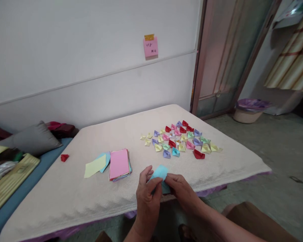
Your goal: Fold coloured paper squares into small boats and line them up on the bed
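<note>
Between my two hands, at the table's near edge, is a light blue sheet of paper, partly folded. My left hand pinches its left side between thumb and fingers. On the right side, the fingertips of my right hand are closed on the same paper. My fingers hide part of the folds. Beyond my hands several small folded paper boats stand in a cluster, among them a blue boat, a purple boat and a red boat.
A stack of coloured paper lies left of my hands, beside a loose pale yellow sheet. A red folded piece sits far left on the cream tablecloth. A lined bin stands on the floor at right.
</note>
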`<state>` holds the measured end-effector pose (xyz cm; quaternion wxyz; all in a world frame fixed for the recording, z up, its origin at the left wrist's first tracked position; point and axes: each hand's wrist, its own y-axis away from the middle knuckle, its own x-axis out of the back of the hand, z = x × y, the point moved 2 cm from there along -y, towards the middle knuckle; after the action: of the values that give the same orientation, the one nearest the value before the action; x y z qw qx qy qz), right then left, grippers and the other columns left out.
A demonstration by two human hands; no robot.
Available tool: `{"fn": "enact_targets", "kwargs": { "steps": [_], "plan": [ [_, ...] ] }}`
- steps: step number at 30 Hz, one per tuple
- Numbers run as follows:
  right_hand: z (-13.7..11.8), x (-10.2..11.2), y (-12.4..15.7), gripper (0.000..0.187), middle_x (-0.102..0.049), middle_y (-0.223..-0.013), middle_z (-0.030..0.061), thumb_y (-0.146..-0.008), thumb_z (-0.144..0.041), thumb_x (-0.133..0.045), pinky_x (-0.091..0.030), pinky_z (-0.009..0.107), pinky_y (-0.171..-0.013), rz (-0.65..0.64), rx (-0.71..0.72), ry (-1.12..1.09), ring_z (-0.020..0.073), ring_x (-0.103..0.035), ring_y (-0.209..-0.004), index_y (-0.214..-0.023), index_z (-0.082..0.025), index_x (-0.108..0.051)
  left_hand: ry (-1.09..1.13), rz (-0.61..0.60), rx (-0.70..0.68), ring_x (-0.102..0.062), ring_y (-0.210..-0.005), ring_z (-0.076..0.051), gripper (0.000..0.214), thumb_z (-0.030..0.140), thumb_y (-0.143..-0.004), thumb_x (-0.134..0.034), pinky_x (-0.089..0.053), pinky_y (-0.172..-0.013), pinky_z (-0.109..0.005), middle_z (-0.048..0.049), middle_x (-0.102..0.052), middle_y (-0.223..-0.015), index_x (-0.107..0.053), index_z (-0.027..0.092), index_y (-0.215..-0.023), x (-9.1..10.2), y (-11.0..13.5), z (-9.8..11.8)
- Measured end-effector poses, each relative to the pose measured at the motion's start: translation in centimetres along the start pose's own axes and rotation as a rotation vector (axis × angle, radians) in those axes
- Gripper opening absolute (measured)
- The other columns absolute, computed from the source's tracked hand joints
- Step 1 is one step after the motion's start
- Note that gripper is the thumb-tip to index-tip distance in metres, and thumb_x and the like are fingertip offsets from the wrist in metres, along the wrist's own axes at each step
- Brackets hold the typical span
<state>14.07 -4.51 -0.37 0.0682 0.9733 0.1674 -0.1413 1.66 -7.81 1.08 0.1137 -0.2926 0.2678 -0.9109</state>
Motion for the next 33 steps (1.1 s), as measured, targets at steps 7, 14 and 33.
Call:
{"fn": "enact_targets", "kwargs": {
  "steps": [7,14,33],
  "plan": [
    [0.0,0.6,0.0,0.021,-0.033,-0.053,-0.0053,-0.071,-0.029,-0.057,-0.026,0.023,-0.049,-0.025,-0.043,-0.021,0.0108,-0.028,-0.051,-0.057,-0.020,-0.045,-0.123,-0.029,-0.078,-0.057,-0.106,-0.021,0.026,0.006,-0.082,-0.049,-0.051,-0.086,-0.037,-0.0108,-0.050,-0.126,-0.069,0.022,-0.090,-0.1,0.1,-0.2],
    [0.0,0.8,-0.3,0.030,-0.033,-0.053,-0.0058,-0.075,-0.039,-0.058,-0.022,0.024,-0.049,0.033,-0.046,0.023,0.0103,-0.026,-0.051,-0.057,-0.018,-0.047,-0.138,-0.082,-0.046,-0.054,-0.110,-0.023,0.030,0.004,-0.078,-0.050,-0.048,-0.090,-0.040,-0.0101,-0.050,-0.127,-0.066,0.024,-0.094,-0.3,0.1,-0.1],
    [0.9,1.5,-0.8,0.033,-0.036,-0.053,-0.0050,-0.076,-0.043,-0.057,-0.032,0.025,-0.051,0.153,-0.076,-0.131,0.0119,-0.033,-0.051,-0.057,-0.021,-0.042,0.387,0.110,0.461,-0.055,-0.094,-0.019,0.012,0.012,-0.068,-0.060,-0.044,-0.069,-0.024,-0.0063,-0.057,-0.105,-0.053,0.019,-0.061,-0.6,-0.1,-1.8]
  ]
}}
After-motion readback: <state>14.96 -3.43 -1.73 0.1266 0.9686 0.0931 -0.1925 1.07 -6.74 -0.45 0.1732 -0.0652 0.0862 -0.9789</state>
